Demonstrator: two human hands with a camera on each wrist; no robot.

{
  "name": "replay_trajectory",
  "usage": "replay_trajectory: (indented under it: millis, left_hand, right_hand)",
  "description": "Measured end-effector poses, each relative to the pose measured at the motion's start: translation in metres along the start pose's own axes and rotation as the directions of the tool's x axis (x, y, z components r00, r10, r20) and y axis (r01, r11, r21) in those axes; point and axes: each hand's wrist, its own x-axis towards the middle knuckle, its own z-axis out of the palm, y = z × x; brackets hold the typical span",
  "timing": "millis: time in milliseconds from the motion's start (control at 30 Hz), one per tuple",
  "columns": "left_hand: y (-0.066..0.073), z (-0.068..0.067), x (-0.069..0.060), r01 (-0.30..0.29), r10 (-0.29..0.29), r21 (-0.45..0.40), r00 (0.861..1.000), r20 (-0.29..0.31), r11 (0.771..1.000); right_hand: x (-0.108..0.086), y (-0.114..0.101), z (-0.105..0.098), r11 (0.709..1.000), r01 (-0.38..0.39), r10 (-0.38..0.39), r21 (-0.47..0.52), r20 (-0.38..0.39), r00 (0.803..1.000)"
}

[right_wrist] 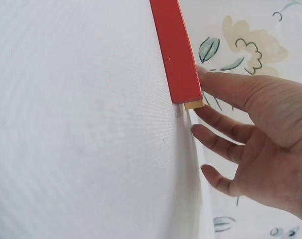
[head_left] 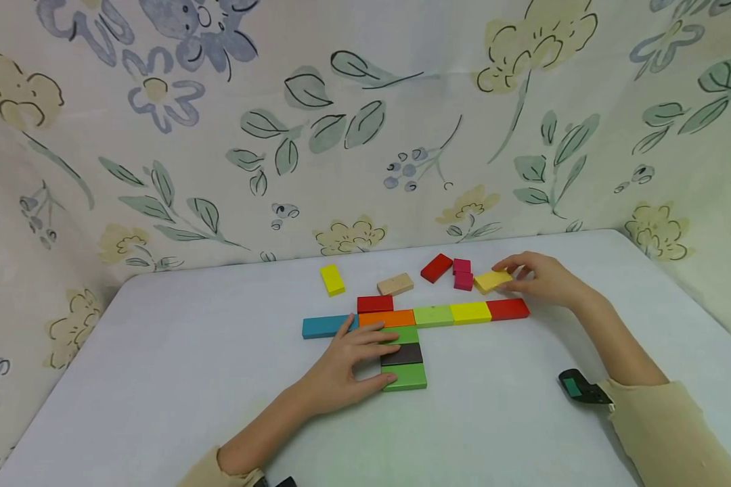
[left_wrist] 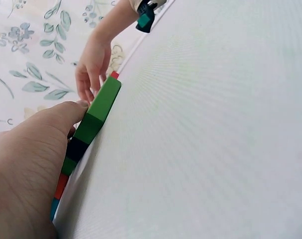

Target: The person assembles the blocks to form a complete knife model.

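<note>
Fingers spread, the left hand (head_left: 348, 368) rests on the column of a green block (head_left: 405, 377), a black block (head_left: 411, 354) and another green one below the row. The row runs from a blue block (head_left: 323, 327) through orange (head_left: 396, 318), light green (head_left: 434, 316) and yellow (head_left: 471, 312) to red (head_left: 508, 309). Behind the row's right end, the right hand (head_left: 545, 279) pinches a pale yellow block (head_left: 491, 281) between thumb and fingers. In the right wrist view, the red block (right_wrist: 178, 55) hides most of that yellow block (right_wrist: 194, 105).
Loose blocks lie behind the row: bright yellow (head_left: 332, 280), natural wood (head_left: 395, 284), red (head_left: 436, 268) and two small crimson ones (head_left: 463, 280). Another red block (head_left: 375, 304) touches the orange one's back side. Floral cloth (head_left: 365, 169) hangs behind the table (head_left: 189, 379).
</note>
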Motion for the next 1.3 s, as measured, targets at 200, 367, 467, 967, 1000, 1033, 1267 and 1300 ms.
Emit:
replay_trajectory:
  millis: [200,367,467,967,1000,1033,1267,1300]
  left_hand:
    - [0.0,0.0,0.0,-0.003,0.003,0.003,1.0,-0.002,1.0]
    - [-0.001,0.001,0.0,-0.003,0.003,-0.003,1.0,-0.004,1.0]
    - [-0.003,0.001,0.0,-0.004,0.004,-0.007,1.0,-0.002,1.0]
    - [-0.003,0.002,0.0,0.019,-0.019,-0.013,1.0,0.009,1.0]
    - [-0.003,0.002,0.0,0.019,-0.019,-0.013,1.0,0.01,1.0]
    - [-0.003,0.002,0.0,0.021,-0.021,-0.013,1.0,0.01,1.0]
    - [-0.004,0.002,0.0,0.021,-0.021,-0.008,1.0,0.009,1.0]
    - [-0.004,0.002,0.0,0.021,-0.021,-0.009,1.0,0.009,1.0]
  right_hand:
    - [-0.001,-0.001,0.0,0.999,-0.038,0.038,0.019,-0.021,0.999]
    - [-0.002,-0.003,0.001,0.998,-0.005,0.005,0.055,-0.005,1.0]
    - [-0.002,-0.003,0.002,0.998,-0.001,0.001,0.059,-0.002,1.0]
    - [-0.003,-0.01,-0.003,0.997,0.054,-0.053,0.056,-0.024,0.998]
    - [-0.003,-0.013,-0.003,0.996,0.061,-0.059,0.06,-0.027,0.998]
    - [-0.003,-0.016,-0.003,0.996,0.067,-0.066,0.065,-0.028,0.997]
    - [-0.007,-0.042,-0.003,0.988,0.107,-0.104,0.111,-0.033,0.994]
    - [-0.008,-0.046,-0.002,0.987,0.114,-0.111,0.114,-0.037,0.993]
